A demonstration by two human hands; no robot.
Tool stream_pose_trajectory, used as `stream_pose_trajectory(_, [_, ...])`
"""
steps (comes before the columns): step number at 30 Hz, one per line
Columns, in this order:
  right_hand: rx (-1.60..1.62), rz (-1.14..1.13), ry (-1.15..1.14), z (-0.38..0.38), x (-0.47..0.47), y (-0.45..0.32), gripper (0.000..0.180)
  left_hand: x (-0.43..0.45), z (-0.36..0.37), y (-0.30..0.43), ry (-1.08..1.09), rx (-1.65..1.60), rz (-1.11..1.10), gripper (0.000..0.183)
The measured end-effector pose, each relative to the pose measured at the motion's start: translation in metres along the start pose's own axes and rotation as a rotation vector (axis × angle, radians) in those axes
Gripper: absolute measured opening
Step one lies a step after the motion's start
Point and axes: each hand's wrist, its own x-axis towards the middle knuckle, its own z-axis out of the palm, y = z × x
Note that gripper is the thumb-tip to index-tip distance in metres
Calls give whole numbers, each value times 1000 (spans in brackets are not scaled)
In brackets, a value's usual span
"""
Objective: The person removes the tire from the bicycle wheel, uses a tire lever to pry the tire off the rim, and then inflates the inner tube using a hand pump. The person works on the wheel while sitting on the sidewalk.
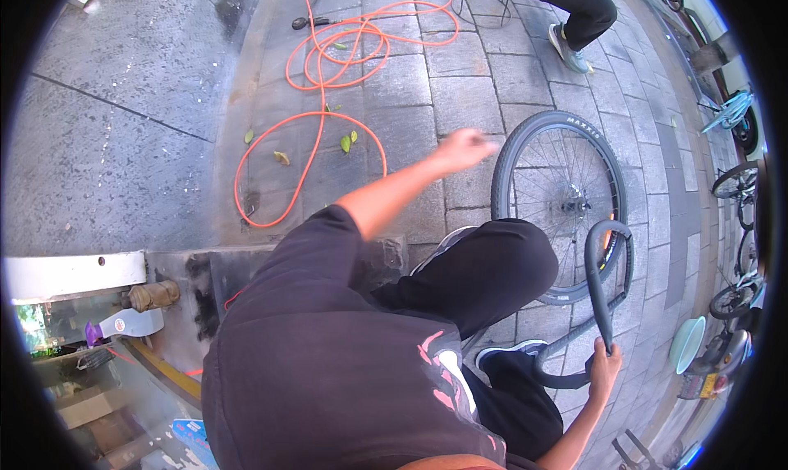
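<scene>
My right hand (604,366) grips a limp black inner tube (592,267), which hangs in twisted loops over the wheel's near edge. A bicycle wheel (574,206) with a Maxxis tyre (510,162), spokes and a central hub is in front of my knees. My left hand (465,150), blurred by motion, is stretched out just left of the tyre. Its fingers are curled, and whether something small sits between them cannot be made out.
An orange hose (321,94) lies coiled on the paving (462,94). Another person's leg and shoe (569,50) are at the top. To the right are a green basin (687,345) and parked bicycles (735,179). A spray bottle (129,323) is at left.
</scene>
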Motion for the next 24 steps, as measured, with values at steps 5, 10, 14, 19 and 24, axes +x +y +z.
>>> stream_pose_trajectory(5, [-120, 19, 34, -1, 8, 20, 39, -59, -108, -184, 297, 270, -408, 61])
stream_pose_trajectory(10, [-180, 87, 61, -9, 17, 61, 41, -85, -188, -238, 390, 582, -534, 62])
stream_pose_trajectory(14, [-205, 169, 70, -19, 29, 61, 47, -72, -235, -234, 387, 721, -541, 56])
stream_pose_trajectory(19, [-340, 198, 79, -20, 23, 84, 51, 8, -283, -253, 368, 821, -446, 57])
stream_pose_trajectory(24, [-384, 114, 148, -11, 13, 59, 35, 91, -326, -260, 377, 875, -418, 64])
